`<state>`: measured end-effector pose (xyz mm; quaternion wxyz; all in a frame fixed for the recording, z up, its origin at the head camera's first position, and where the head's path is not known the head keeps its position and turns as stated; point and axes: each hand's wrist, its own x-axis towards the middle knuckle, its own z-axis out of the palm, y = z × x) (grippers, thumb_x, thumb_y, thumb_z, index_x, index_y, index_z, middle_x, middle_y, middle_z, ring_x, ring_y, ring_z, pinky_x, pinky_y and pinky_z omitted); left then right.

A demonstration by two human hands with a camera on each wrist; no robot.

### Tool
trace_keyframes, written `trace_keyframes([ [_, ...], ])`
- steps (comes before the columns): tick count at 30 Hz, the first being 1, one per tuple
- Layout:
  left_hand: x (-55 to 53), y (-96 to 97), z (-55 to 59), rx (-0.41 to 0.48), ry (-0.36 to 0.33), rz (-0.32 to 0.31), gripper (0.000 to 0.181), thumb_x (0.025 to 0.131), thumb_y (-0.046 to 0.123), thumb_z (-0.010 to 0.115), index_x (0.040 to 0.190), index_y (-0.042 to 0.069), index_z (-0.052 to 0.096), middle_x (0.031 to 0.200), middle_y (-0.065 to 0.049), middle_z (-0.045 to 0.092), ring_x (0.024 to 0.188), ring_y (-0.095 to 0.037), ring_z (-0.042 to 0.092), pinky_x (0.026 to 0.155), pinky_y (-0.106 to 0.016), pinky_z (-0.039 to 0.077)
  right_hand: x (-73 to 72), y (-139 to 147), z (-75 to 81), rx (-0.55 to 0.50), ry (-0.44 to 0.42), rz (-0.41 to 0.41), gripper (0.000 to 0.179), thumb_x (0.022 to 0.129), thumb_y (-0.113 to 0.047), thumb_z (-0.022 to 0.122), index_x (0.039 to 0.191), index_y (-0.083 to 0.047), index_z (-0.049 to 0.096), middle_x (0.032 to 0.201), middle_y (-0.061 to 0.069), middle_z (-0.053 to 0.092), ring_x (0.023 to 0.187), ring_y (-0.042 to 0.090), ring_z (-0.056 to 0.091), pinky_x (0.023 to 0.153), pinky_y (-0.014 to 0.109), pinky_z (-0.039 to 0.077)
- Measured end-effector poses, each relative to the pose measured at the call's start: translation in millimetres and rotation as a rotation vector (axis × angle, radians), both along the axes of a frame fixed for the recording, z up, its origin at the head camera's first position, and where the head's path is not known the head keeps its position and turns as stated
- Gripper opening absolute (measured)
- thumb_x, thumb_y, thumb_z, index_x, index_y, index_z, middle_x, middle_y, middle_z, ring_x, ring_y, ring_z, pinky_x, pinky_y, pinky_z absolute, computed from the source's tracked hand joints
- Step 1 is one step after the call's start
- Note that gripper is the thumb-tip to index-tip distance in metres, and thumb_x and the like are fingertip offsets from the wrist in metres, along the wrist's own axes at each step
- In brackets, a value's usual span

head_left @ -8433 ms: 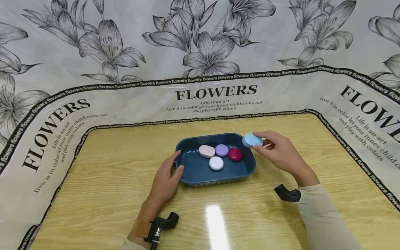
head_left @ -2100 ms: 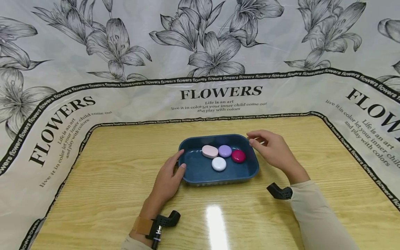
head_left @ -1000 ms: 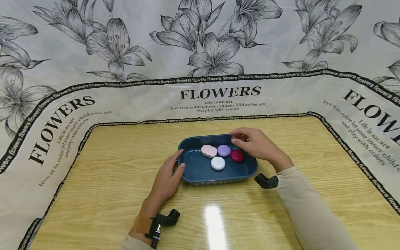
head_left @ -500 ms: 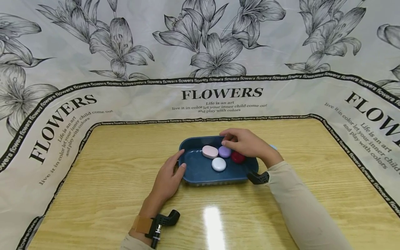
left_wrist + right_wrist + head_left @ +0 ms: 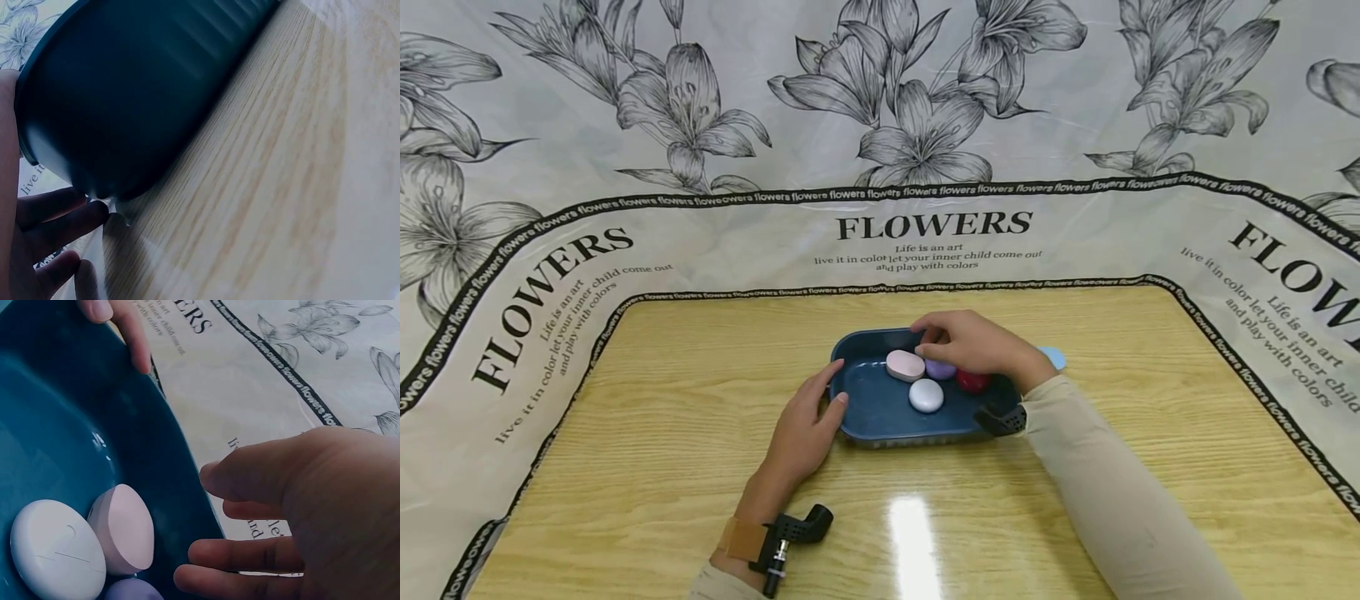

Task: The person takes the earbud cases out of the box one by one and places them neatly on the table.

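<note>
A dark blue oblong tray (image 5: 865, 423) stands on the table with several smooth, rounded pieces inside. The pink oval piece (image 5: 905, 365) and the white round one (image 5: 926, 396) show fully; the latter bears a thin line and small mark in the right wrist view. My right hand (image 5: 973, 343) hovers over the tray's far side with nothing in its fingers, fingertips close to the pink piece. It partly covers the purple piece (image 5: 939, 369) and red piece (image 5: 972, 381). My left hand (image 5: 801, 425) grips the tray's left end, thumb and forefinger over the rim.
A light blue oval piece (image 5: 1054, 358) lies on the table outside the tray's right end, partly behind my right wrist. Flower-printed cloth (image 5: 925, 250) rises behind the wood-grain table (image 5: 700, 375) and along both sides.
Earlier my right hand held the light blue piece at the tray's right rim; now that piece lies outside. The right hand has moved left over the tray. The left hand stays put.
</note>
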<state>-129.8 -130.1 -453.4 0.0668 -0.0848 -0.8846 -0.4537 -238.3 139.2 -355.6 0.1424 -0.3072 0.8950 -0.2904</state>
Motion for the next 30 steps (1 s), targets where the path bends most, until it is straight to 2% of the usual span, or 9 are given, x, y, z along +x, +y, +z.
trace_keyframes([
  [9,0.9,0.5,0.1,0.002,-0.005,0.01,0.049,0.105,0.039,0.049,0.153,0.031,0.042,0.151,0.001,0.046,0.14,-0.02,0.04,0.113,-0.051,0.034,-2.8,-13.6,-2.1,0.08,0.025,0.048,0.042,0.097,-0.021,0.066,0.134,-0.002,0.061,0.102,0.006,0.07,0.092,0.019,0.065,0.085,0.04,0.052],
  [15,0.5,0.3,0.2,0.004,-0.001,0.006,0.049,0.105,0.039,0.049,0.153,0.033,0.041,0.151,0.0,0.046,0.14,-0.02,0.04,0.113,-0.05,0.034,0.6,-21.0,-3.7,0.165,0.049,0.066,0.043,0.099,-0.023,0.064,0.137,-0.003,0.06,0.106,0.008,0.069,0.095,0.019,0.065,0.085,0.04,0.053],
  [20,0.3,-0.3,0.3,0.006,0.005,-0.003,0.05,0.105,0.039,0.048,0.154,0.029,0.042,0.151,0.0,0.046,0.14,-0.02,0.04,0.113,-0.05,0.034,2.3,-26.2,-6.4,0.223,0.05,0.067,0.043,0.1,-0.022,0.062,0.138,-0.004,0.058,0.105,0.006,0.069,0.089,0.016,0.064,0.08,0.038,0.053],
  [30,-0.3,-0.6,1.5,0.008,-0.004,-0.009,0.05,0.106,0.038,0.048,0.154,0.029,0.042,0.15,0.0,0.046,0.139,-0.02,0.041,0.113,-0.05,0.034,2.6,-38.0,-8.7,0.245,0.09,0.095,0.039,0.096,-0.016,0.067,0.134,-0.007,0.064,0.114,0.007,0.067,0.088,0.017,0.06,0.08,0.038,0.05],
])
